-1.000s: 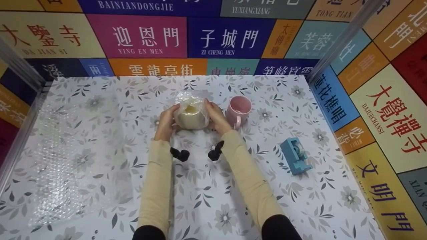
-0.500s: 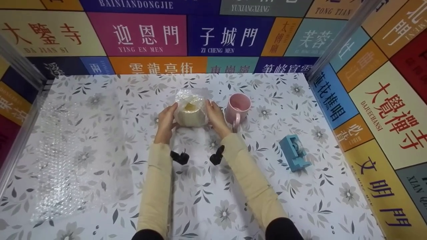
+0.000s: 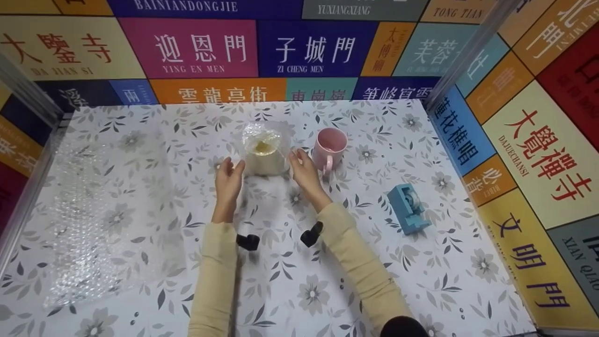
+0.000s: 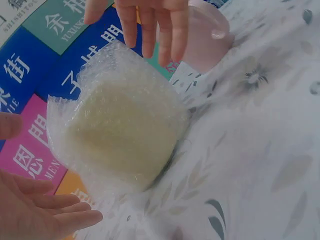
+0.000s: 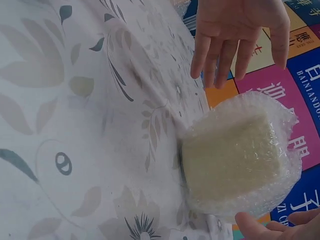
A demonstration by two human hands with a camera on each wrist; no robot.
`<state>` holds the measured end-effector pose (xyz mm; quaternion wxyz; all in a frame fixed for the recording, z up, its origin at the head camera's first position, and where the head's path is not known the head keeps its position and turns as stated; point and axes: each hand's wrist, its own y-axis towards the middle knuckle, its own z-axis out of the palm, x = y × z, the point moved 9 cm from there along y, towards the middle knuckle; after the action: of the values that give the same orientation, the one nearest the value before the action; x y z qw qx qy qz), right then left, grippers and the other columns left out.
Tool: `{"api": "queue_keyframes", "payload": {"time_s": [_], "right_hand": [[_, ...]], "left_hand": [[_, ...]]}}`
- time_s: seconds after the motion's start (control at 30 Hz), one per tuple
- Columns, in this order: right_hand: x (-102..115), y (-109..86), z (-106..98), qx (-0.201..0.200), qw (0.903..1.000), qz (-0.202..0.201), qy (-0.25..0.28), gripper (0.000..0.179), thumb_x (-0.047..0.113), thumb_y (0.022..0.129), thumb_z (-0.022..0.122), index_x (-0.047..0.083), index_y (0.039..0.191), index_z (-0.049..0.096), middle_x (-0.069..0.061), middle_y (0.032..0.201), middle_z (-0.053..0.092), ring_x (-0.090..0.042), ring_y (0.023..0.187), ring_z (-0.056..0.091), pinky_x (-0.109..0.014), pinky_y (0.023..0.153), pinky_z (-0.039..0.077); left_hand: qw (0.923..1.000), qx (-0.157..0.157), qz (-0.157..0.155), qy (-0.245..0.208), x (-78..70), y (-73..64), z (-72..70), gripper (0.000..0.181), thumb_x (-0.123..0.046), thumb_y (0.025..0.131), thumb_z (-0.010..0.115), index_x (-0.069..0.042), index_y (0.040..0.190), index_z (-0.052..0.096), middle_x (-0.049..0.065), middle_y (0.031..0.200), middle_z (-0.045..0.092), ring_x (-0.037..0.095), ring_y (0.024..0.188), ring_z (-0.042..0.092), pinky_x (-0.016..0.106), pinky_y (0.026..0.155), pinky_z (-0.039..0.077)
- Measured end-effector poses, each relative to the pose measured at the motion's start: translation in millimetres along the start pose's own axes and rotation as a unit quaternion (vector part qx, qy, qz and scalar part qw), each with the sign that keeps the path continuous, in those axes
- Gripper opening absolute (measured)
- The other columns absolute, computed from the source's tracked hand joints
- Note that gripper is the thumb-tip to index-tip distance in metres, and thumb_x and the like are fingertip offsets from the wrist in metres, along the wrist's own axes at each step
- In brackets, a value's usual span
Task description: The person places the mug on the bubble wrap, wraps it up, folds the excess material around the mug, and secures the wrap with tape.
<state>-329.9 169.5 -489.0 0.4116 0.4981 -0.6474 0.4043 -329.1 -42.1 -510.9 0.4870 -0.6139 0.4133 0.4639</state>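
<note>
A cream-coloured cup (image 3: pixel 266 163) wrapped in bubble wrap stands upright on the table, the wrap sticking up loosely above its rim. My left hand (image 3: pixel 228 185) is beside it on the left, palm turned inward and fingers loosely extended. On the other side, my right hand (image 3: pixel 306 177) has its fingertips right by the wrap. The left wrist view shows a gap between the left fingers (image 4: pixel 65 212) and the wrapped cup (image 4: pixel 125 135). Just right of my right hand stands a pink mug (image 3: pixel 330 149), its handle facing me.
A sheet of bubble wrap (image 3: pixel 84 224) lies flat over the table's left side. To the right sits a blue tape dispenser (image 3: pixel 406 209) with a roll in it. Panels with printed characters (image 3: pixel 201 49) rise behind and beside the patterned tabletop (image 3: pixel 299 271).
Both hands have let go of the wrapped cup and drawn back toward me, the left one farther away from it. The cup stays standing in place.
</note>
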Motion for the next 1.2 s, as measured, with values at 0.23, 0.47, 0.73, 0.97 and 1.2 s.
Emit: {"api": "queue_keyframes", "payload": {"time_s": [0.23, 0.47, 0.73, 0.97, 1.2], "right_hand": [[-5, -21.3, -5, 0.019, 0.9993, 0.013, 0.030, 0.050, 0.026, 0.095, 0.043, -0.001, 0.136, 0.036, -0.019, 0.133, 0.042, -0.032, 0.111, 0.050, -0.040, 0.078, 0.049], [-12, -42.3, -12, 0.050, 0.9971, 0.009, 0.057, 0.048, 0.023, 0.096, 0.041, -0.004, 0.135, 0.035, -0.022, 0.129, 0.044, -0.036, 0.112, 0.049, -0.047, 0.083, 0.046], [-26, -68.9, -24, 0.073, 0.9969, -0.002, 0.027, 0.042, 0.025, 0.096, 0.041, -0.004, 0.127, 0.043, -0.022, 0.121, 0.052, -0.038, 0.104, 0.054, -0.048, 0.080, 0.047], [-43, -94.1, -35, 0.097, 0.9953, 0.002, 0.002, 0.035, 0.026, 0.096, 0.042, -0.005, 0.112, 0.050, -0.017, 0.103, 0.061, -0.031, 0.090, 0.060, -0.046, 0.076, 0.048], [-55, -112.5, -48, 0.111, 0.9938, -0.005, -0.003, 0.030, 0.022, 0.096, 0.043, -0.006, 0.103, 0.051, -0.017, 0.097, 0.063, -0.034, 0.088, 0.060, -0.047, 0.076, 0.048]], "left_hand": [[0.9985, -0.020, 0.047, 0.020, -0.3, -25.6, -10.7, 0.046, -0.015, 0.087, 0.056, 0.006, 0.126, 0.044, 0.023, 0.125, 0.046, 0.033, 0.115, 0.045, 0.036, 0.095, 0.037], [0.9932, -0.021, 0.098, 0.059, -3.3, -52.8, -16.3, 0.027, -0.011, 0.082, 0.061, 0.005, 0.104, 0.055, 0.018, 0.096, 0.059, 0.028, 0.087, 0.058, 0.025, 0.069, 0.045], [0.9749, 0.015, 0.173, 0.139, -8.3, -85.3, -20.3, 0.012, -0.010, 0.081, 0.062, 0.001, 0.086, 0.059, 0.009, 0.076, 0.061, 0.021, 0.070, 0.057, 0.027, 0.062, 0.044], [0.9484, 0.078, 0.239, 0.193, -12.2, -113.3, -12.6, 0.008, -0.009, 0.081, 0.062, -0.001, 0.079, 0.060, 0.004, 0.066, 0.057, 0.016, 0.058, 0.053, 0.027, 0.055, 0.043], [0.9296, 0.103, 0.270, 0.229, -9.0, -131.4, -13.7, 0.006, -0.008, 0.079, 0.063, -0.003, 0.078, 0.060, 0.001, 0.062, 0.053, 0.013, 0.055, 0.050, 0.027, 0.054, 0.042]]}}
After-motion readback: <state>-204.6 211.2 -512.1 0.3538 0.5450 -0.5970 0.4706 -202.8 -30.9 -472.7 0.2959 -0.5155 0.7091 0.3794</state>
